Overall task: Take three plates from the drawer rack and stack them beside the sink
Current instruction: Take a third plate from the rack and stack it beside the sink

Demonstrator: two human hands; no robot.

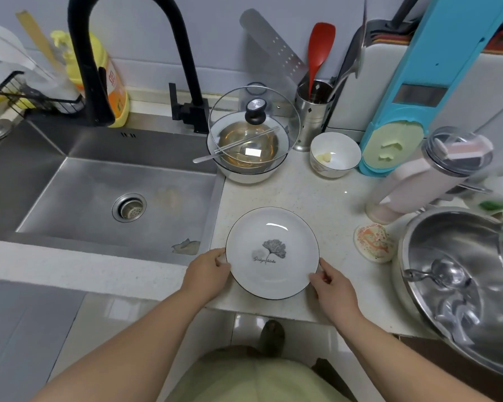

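A white plate (272, 253) with a thin dark rim and a grey ginkgo leaf print lies on the pale countertop (325, 204), just right of the steel sink (99, 192). My left hand (208, 269) grips its left rim, and my right hand (333, 285) grips its lower right rim. I cannot tell whether other plates lie beneath it. The drawer rack is not in view.
A white bowl (244, 177) with a glass lid stands behind the plate, a small white bowl (334, 155) to its right. A steel basin (459, 280) fills the right side, a patterned coaster (373, 242) beside it. A black faucet (99, 68) arches over the sink.
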